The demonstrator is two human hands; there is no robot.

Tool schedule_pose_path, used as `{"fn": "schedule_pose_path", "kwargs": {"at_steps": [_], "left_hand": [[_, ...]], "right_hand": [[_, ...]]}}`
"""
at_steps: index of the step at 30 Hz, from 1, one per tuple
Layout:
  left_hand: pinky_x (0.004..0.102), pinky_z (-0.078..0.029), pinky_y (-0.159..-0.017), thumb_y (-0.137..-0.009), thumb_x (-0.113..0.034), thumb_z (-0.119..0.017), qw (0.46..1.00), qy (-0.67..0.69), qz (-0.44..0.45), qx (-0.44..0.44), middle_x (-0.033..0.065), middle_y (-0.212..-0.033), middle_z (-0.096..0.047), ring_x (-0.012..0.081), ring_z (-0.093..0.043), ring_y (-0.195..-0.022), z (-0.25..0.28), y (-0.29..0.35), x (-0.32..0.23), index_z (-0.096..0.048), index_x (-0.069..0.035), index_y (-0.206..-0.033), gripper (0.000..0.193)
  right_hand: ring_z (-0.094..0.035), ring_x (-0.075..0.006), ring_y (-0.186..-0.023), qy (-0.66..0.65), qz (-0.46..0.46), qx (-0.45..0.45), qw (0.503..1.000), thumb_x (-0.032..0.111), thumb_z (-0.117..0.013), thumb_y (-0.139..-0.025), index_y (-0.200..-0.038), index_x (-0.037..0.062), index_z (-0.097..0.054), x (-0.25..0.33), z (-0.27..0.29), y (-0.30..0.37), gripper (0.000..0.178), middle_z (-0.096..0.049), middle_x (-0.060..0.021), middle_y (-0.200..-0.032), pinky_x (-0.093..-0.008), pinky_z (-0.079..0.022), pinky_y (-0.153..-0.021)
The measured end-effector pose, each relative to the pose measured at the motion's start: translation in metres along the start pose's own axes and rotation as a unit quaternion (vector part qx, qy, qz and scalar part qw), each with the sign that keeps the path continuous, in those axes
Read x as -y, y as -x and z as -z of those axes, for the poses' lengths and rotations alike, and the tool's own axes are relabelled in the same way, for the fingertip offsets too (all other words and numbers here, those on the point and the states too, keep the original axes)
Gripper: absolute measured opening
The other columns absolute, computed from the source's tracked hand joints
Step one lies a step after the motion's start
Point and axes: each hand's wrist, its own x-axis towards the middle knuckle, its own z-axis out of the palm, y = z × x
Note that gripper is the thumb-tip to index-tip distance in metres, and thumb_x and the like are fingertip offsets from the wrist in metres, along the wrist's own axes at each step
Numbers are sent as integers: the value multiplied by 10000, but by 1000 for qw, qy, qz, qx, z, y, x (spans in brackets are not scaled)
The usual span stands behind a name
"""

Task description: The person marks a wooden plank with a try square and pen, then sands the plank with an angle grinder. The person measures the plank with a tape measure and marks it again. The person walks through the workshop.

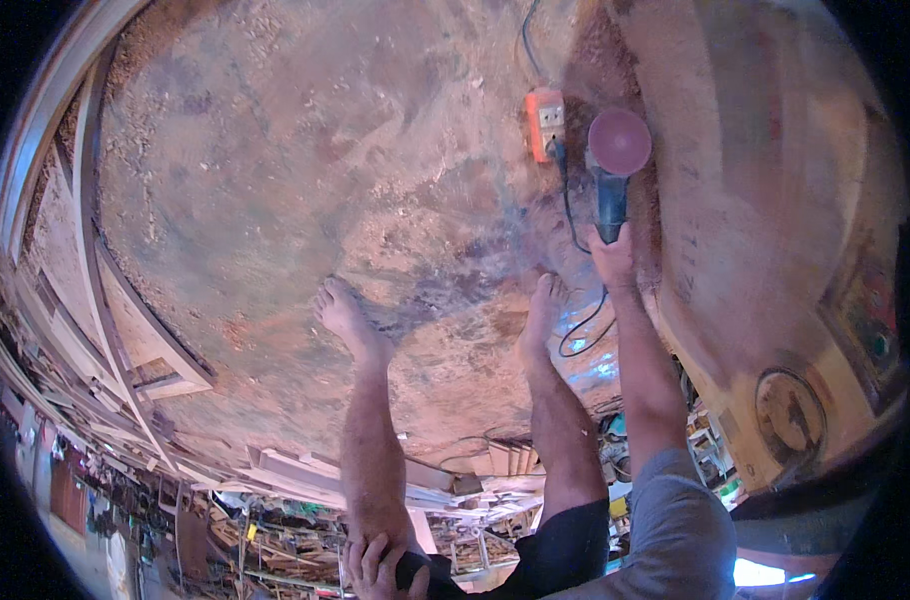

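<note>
My right hand (615,258) is closed around the rear of an angle grinder (612,197). The dark tool points away from me, and its round pinkish sanding disc (620,142) faces up. Its black cord (572,205) runs to an orange-and-white power strip (547,125) just left of the disc and loops back near my right foot. My left hand (378,565) holds nothing; it lies over my left knee with the fingers apart. Whether the disc is turning, I cannot tell.
My bare feet stand on a dirt floor (265,200) strewn with wood shavings. A large wooden slab (765,170) fills the right side. Long boards (90,230) line the left edge, and stacked lumber (295,545) stands along the bottom of the view.
</note>
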Motion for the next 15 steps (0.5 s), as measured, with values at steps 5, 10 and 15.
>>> {"fn": "schedule_pose_path", "kwargs": {"at_steps": [5,10,15], "left_hand": [[615,-374,-1118,-746,-241,-826,999,-36,-5,5,153,-1375,-574,455,-479,-1342,-9,-6,-4,-666,-90,-1200,504],[597,-363,-1115,-704,-290,-829,997,-63,-26,-23,120,-1351,-586,425,-495,-1329,-9,-1,3,-686,-105,-1132,487],[590,-381,-1093,-713,-228,-829,996,-33,-41,-68,132,-1308,-592,431,-500,-1316,-5,5,22,-680,-91,-1077,417]], "right_hand": [[-661,-457,-1055,-23,9,73,997,482,-774,-852,-1161,-39,-574,-23,-11,-16,638,-665,-293,-1089,-502,-512,-897],[-582,-464,-1216,176,130,22,975,510,-762,-849,-1276,-60,-546,-29,-4,-14,744,-612,-332,-1244,-515,-454,-1039],[-456,-458,-1393,-11,-27,6,1000,420,-677,-914,-1547,-67,-340,21,26,79,867,-427,-313,-1540,-527,-339,-1197]]}}
